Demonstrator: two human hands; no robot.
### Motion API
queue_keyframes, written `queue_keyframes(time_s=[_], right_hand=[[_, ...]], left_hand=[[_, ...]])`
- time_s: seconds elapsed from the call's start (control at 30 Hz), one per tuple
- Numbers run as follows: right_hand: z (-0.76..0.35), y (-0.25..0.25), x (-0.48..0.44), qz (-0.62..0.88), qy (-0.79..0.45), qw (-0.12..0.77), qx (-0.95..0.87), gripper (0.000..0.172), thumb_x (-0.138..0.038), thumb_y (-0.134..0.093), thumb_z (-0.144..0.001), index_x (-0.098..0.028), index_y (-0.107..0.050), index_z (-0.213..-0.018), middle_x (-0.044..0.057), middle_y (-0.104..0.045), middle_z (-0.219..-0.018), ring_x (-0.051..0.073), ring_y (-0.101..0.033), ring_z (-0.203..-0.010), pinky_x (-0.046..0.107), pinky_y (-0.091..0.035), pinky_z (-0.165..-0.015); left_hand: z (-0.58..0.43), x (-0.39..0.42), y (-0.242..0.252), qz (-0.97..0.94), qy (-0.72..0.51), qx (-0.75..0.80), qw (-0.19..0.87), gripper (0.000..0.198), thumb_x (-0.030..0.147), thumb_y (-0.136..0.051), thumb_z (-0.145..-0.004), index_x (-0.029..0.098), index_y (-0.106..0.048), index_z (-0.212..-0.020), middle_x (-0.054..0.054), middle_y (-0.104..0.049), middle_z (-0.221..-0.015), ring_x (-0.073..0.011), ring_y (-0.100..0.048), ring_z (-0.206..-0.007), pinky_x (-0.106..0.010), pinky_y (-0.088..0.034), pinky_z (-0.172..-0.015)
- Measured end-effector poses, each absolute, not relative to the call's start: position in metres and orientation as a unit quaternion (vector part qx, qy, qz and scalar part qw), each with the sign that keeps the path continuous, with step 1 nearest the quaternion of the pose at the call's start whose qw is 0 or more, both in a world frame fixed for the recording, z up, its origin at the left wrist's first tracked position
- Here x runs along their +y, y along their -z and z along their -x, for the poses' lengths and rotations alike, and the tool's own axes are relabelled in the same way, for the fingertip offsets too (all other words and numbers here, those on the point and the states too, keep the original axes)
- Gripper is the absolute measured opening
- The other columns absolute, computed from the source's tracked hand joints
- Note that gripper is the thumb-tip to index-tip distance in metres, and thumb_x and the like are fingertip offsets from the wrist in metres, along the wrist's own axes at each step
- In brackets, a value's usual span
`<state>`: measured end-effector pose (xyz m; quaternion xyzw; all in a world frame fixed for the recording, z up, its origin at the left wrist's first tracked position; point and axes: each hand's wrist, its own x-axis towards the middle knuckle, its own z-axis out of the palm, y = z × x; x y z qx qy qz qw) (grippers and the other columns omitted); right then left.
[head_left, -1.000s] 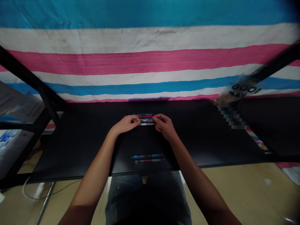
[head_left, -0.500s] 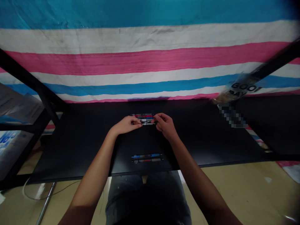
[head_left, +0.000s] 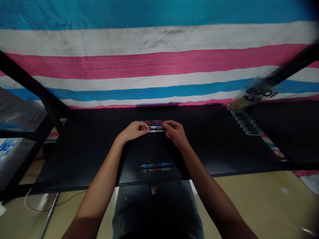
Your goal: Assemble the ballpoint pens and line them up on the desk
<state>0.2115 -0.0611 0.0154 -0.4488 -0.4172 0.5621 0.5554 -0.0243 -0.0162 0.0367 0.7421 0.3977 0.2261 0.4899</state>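
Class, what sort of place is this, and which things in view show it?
Probably an improvised indoor workspace: a black tabletop with pens on it, a striped sheet hung behind, and glossy floor below.

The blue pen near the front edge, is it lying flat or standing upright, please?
Lying flat: the blue pen stretches sideways on the black tabletop, alongside a darker pen.

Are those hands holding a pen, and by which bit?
The left hand and right hand are at opposite ends of the farther pens, but any grip is hidden, so I can't tell.
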Motion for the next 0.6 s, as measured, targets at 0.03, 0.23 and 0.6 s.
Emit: queue_keyframes(time_s=[0.03, 0.23, 0.6], right_hand=[[-0.2118, -0.0148, -0.0611, 0.449, -0.559, 0.556, -0.420, 0.034, -0.048, -0.081, -0.076, -0.017, -0.071, -0.086, 0.004, -0.072, -0.076, 0.002, -0.029, -0.040, 0.022, -0.022, -0.037], [-0.2128, -0.0133, -0.0611, 0.432, -0.564, 0.556, -0.431, 0.033, -0.049, -0.082, -0.077, -0.018, -0.071, -0.081, -0.002, -0.061, -0.061, 0.003, -0.031, -0.040, 0.022, -0.019, -0.038], [-0.2138, -0.0089, -0.0615, 0.428, -0.567, 0.546, -0.444, 0.032, -0.046, -0.081, -0.079, -0.018, -0.073, -0.090, 0.004, -0.073, -0.079, 0.003, -0.034, -0.040, 0.022, -0.026, -0.037]], left_hand=[[0.0242, -0.0162, -0.0370, -0.740, -0.229, 0.401, 0.490, 0.025, 0.038, -0.071, -0.084, 0.014, -0.075, -0.093, -0.004, -0.068, -0.080, -0.0154, -0.060, -0.074, -0.028, -0.046, -0.073], [0.0226, -0.0169, -0.0419, -0.719, -0.257, 0.415, 0.495, 0.029, 0.038, -0.074, -0.080, 0.014, -0.075, -0.095, -0.003, -0.067, -0.078, -0.0147, -0.058, -0.071, -0.028, -0.044, -0.069], [0.0226, -0.0162, -0.0373, -0.735, -0.251, 0.398, 0.488, 0.027, 0.039, -0.073, -0.081, 0.014, -0.076, -0.093, -0.002, -0.064, -0.075, -0.0144, -0.057, -0.071, -0.026, -0.043, -0.067]])
